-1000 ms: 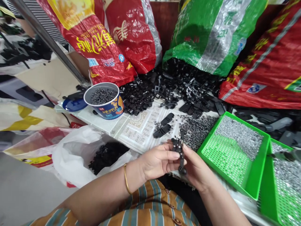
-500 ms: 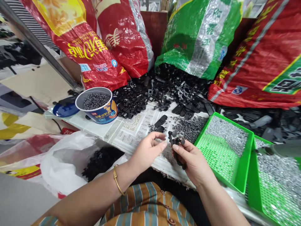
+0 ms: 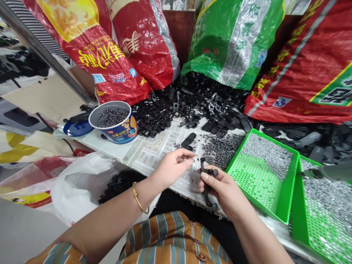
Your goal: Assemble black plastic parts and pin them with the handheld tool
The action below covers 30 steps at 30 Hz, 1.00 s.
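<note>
Pinched between the thumb and fingers of my right hand [image 3: 224, 183] is a black plastic part [image 3: 206, 187] with round knobs at its ends. Just left of it, my left hand [image 3: 174, 165] has its thumb and fingertips pressed together; what they hold, if anything, is too small to make out. A flat black piece [image 3: 189, 140] lies on the patterned table cover [image 3: 150, 157] beyond my left hand. Small dark pieces [image 3: 222, 148] are spread beyond my right hand.
Green trays [image 3: 260, 176] with shiny metal bits stand at the right. A blue tub [image 3: 121, 134] of small pieces is at the left. Behind are a heap of black parts [image 3: 156, 113], a green sack [image 3: 220, 47] and red sacks [image 3: 148, 47]. A white bag [image 3: 79, 183] hangs lower left.
The fingers of my left hand have closed together beside the black part. In my right hand the part has turned, and its lower arm now shows hanging down.
</note>
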Tool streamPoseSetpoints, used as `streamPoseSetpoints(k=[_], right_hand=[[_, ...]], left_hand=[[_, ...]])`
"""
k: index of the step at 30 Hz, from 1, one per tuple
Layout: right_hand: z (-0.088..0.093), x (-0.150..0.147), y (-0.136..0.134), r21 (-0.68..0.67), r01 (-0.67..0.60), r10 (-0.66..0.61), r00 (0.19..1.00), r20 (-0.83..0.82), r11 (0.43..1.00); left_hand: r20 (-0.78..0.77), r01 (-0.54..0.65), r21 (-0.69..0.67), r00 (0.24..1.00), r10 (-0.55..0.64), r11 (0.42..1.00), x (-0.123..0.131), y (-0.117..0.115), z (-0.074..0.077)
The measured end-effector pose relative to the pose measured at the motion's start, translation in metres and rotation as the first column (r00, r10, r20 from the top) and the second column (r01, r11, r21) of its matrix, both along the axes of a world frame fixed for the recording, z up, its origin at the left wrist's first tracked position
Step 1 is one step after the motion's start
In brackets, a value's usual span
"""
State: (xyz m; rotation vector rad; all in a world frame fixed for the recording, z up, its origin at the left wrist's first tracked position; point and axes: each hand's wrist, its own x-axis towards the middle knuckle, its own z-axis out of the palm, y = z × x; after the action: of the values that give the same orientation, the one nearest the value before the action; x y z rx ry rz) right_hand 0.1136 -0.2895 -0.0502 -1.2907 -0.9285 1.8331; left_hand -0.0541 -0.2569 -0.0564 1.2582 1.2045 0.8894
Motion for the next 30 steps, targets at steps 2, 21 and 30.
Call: streamPoseSetpoints(k=[2,21,30], right_hand=[[-0.001,0.0,0.0,-0.062,0.038,-0.039,0.999,-0.002,0.997],[-0.004,0.001,-0.003,-0.075,0.188,-0.188,0.982,0.01,0.979],[-0.005,-0.001,-0.003,-0.037,0.187,-0.185,0.981,0.06,0.982]], left_hand=[[-0.209,-0.034,0.18,0.975,0.072,0.983,-0.004,0.013,0.001],[0.052,-0.076,-0.053,0.996,0.079,0.996,0.007,0.018,0.002],[0.333,0.003,-0.3,0.937,0.102,0.954,0.02,-0.011,-0.008]])
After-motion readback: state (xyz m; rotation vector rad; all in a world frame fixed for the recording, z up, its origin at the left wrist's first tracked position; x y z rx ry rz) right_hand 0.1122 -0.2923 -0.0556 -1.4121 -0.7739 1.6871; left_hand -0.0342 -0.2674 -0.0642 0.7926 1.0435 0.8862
